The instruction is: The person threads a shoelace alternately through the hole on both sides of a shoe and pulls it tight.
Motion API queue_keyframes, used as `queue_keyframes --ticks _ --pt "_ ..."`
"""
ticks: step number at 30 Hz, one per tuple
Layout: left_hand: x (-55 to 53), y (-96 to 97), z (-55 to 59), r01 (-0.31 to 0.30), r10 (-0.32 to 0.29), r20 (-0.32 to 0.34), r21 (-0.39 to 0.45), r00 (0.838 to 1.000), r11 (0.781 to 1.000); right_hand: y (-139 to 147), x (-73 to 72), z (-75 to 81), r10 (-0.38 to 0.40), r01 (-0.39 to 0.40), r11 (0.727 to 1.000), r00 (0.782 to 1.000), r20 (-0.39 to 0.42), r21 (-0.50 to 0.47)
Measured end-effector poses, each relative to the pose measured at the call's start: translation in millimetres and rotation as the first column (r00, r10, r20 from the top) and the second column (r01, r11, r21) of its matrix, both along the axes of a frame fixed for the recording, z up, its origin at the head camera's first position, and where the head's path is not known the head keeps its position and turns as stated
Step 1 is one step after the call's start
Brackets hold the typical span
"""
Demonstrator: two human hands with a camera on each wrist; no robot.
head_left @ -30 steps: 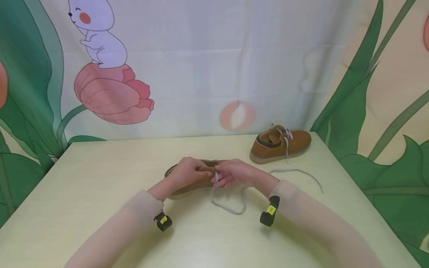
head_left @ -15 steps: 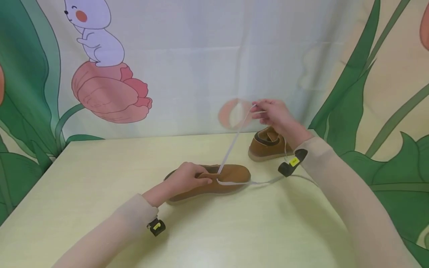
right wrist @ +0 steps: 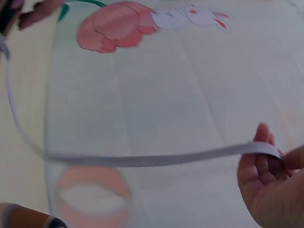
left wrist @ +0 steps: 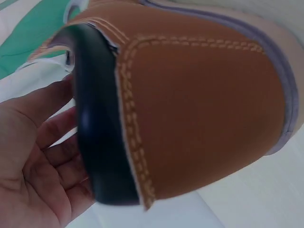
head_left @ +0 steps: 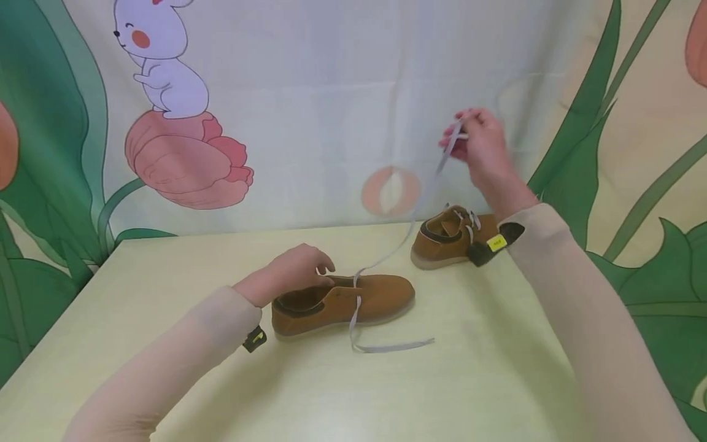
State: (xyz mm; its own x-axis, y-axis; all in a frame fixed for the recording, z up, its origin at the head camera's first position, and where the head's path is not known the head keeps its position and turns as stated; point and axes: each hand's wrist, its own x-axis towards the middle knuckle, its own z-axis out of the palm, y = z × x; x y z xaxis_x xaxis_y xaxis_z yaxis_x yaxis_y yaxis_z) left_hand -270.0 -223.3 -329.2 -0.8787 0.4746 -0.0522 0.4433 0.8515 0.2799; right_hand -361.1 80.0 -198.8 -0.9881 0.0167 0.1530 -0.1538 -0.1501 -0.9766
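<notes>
A brown shoe [head_left: 386, 301] lies on the table with its toe to the right. A light grey shoelace [head_left: 444, 158] runs through its front eyelets. High above and right of that shoe, my right hand [head_left: 483, 144] pinches one end of the lace, which rises in a slack curve. The lace's other end rests on the table before the shoe. My left hand [head_left: 295, 268] is over the far side of the shoe's opening, fingers loosely bent. In the left wrist view, its fingers are partly hidden behind the dark padded collar [left wrist: 97, 123].
A second brown shoe [head_left: 439, 245], laced, stands at the back right, partly behind my right forearm. The pale table [head_left: 182, 270] meets a printed curtain [head_left: 309, 123] with a rabbit and flowers at its back edge.
My right hand has gone from the eyelets up and to the right, drawing the lace out long. My left hand has let go of the shoe's eyelet flap and shifted to the far side.
</notes>
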Motion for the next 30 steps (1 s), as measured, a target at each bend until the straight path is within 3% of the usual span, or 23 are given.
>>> queue_keyframes --ticks 1,2,3,5,7,8,10,12,15,23,27,30 --pt "-2.7 0.4 -2.1 0.012 -0.012 0.014 -0.007 1.000 1.000 -7 8.8 -10.6 0.115 -0.118 0.988 0.993 0.036 0.102" --pt "-5.2 0.7 -3.9 0.025 -0.025 0.016 -0.012 1.000 1.000 -13 17.4 -23.6 0.224 -0.234 0.949 0.972 0.070 0.211" --pt "-7.8 0.7 -5.7 0.027 -0.027 0.017 -0.008 0.999 1.000 -20 26.0 -38.1 0.319 -0.338 0.888 0.941 0.110 0.313" --pt "-13.0 0.2 -8.9 0.024 -0.024 0.014 0.010 1.000 1.000 -32 42.6 -67.2 0.453 -0.492 0.738 0.868 0.202 0.462" --pt "-18.3 -1.3 -11.0 0.002 -0.002 0.025 0.031 1.000 1.000 -44 54.7 -95.1 0.510 -0.553 0.613 0.823 0.252 0.564" --pt "-20.6 -2.1 -11.1 -0.014 0.013 0.029 0.038 0.999 0.999 -50 57.7 -108.2 0.521 -0.563 0.571 0.811 0.266 0.597" --pt "-24.7 -3.3 -10.7 -0.047 0.045 0.055 0.049 0.998 0.998 -60 60.1 -130.2 0.507 -0.547 0.524 0.816 0.278 0.653" --pt "-27.2 -3.6 -9.0 -0.074 0.070 0.080 0.055 0.994 0.996 -69 57.1 -148.5 0.481 -0.510 0.507 0.836 0.264 0.695" --pt "-30.1 -1.4 -8.6 -0.082 0.076 0.096 0.061 0.993 0.995 -78 48.9 -167.6 0.438 -0.477 0.509 0.860 0.261 0.716" --pt "-30.1 1.3 -11.7 -0.107 0.098 0.103 0.085 0.990 0.991 -92 40.9 -182.0 0.335 -0.401 0.535 0.909 0.249 0.743" --pt "-26.4 -3.7 -10.4 -0.099 0.088 0.112 0.095 0.990 0.991 -98 40.9 -181.6 0.344 -0.428 0.556 0.899 0.272 0.712" --pt "-13.6 -6.7 -8.9 -0.085 0.078 0.052 0.136 0.996 0.987 -99 36.6 -182.1 0.410 -0.513 0.522 0.851 0.327 0.681"
